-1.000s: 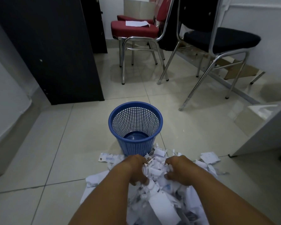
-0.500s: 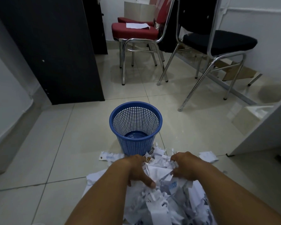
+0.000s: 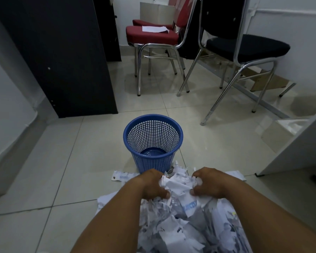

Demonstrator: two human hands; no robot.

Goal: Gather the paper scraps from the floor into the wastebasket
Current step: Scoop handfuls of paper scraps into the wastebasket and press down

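**Paper in both hands, basket right in front**

The pale tile floor (image 3: 62, 179) fills most of the view. A big dark cabinet (image 3: 62, 61) stands at the back left. A black chair (image 3: 248, 46) and a red chair (image 3: 150, 35) stand at the back, far from the work. A sheet of paper lies on the red seat.

A big pile of paper scraps (image 3: 181, 230) lies on the floor, close to the person. It runs from the foot of the blue wastebasket (image 3: 153, 164) back toward the person, between the two arms. The wastebasket stands straight up with its mouth open to the top. Its bottom shows through the mouth, and I can see no paper in it, so the job looks like it has only just begun.

The left hand (image 3: 151, 183) and the right hand (image 3: 210, 183) are at the far end of the pile. Both have their fingers curled in, and they squeeze a bunch of scraps (image 3: 177, 185) between them.

The wastebasket is just past the hands, straight ahead and a bit to the left. The left hand is the nearer one. So the bunch likely has to go up, over the rim, and forward a little.

One small scrap (image 3: 121, 177) lies alone on the floor, just left of the left hand. Another (image 3: 235, 175) lies just right of the right hand.
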